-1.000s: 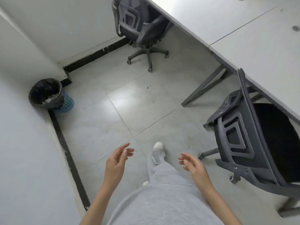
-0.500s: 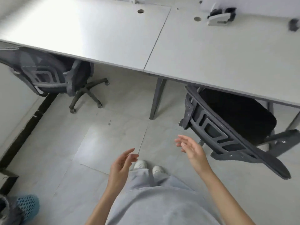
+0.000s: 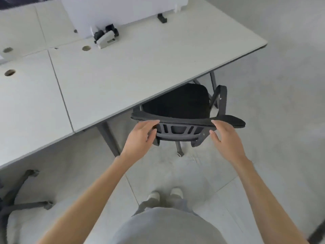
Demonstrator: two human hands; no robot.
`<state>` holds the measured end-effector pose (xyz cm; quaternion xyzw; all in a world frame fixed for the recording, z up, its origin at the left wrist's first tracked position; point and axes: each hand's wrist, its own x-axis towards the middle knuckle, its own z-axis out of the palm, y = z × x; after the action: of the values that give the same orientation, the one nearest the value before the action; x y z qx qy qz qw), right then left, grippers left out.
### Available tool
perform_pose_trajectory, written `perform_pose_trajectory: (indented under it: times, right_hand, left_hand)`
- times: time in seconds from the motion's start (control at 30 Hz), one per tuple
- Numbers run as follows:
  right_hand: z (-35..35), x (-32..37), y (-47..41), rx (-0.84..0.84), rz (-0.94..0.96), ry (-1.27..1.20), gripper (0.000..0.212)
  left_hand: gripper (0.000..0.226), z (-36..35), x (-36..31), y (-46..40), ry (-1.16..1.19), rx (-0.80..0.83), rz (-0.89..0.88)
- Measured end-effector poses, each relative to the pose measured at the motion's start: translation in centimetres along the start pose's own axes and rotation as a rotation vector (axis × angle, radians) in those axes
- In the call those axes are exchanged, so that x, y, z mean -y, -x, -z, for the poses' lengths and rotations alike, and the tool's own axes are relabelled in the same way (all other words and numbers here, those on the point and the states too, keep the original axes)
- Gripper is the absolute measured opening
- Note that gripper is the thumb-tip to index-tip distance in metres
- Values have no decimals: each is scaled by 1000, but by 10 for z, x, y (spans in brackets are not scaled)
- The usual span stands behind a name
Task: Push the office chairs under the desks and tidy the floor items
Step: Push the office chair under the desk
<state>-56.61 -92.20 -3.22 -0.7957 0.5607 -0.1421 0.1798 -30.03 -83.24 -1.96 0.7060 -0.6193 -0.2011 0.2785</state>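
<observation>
A black office chair [image 3: 177, 103] stands at the right-hand white desk [image 3: 140, 67], its seat partly under the desk edge and its backrest toward me. My left hand [image 3: 140, 136] holds the left part of the backrest's top edge, index finger on top and thumb behind. My right hand [image 3: 226, 140] holds the right part of the same edge in the same way. The chair's right armrest [image 3: 222, 101] sticks out beside the desk's far leg.
The wheeled base of a second chair [image 3: 21, 199] shows at the lower left, under the neighbouring desk [image 3: 26, 103]. A grey desk leg [image 3: 109, 140] stands left of the chair. A white divider [image 3: 114, 11] and a small clamp-like device [image 3: 105, 36] sit on the desks. My shoes [image 3: 165, 194] are on the tiled floor.
I have turned right and stepped up to the chair. Both hands rose from waist height and took hold of the backrest's top edge. The bin has left the view.
</observation>
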Motion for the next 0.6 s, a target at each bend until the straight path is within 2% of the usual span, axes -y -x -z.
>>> perform_pose_trajectory:
  times: [0.1, 0.2, 0.37, 0.6]
  right_hand:
    - [-7, -11, -2, 77, -21, 121, 38]
    - [-11, -14, 0, 41, -31, 169, 38]
    - [-17, -9, 1, 12, -83, 137, 38]
    - [-24, -24, 8, -6, -35, 198, 44]
  left_hand:
    - [39, -14, 10, -36, -208, 121, -88]
    - [42, -28, 21, -51, -388, 259, -81]
    - [32, -37, 23, -54, -346, 149, -65]
    - [23, -46, 9, -61, -339, 114, -22]
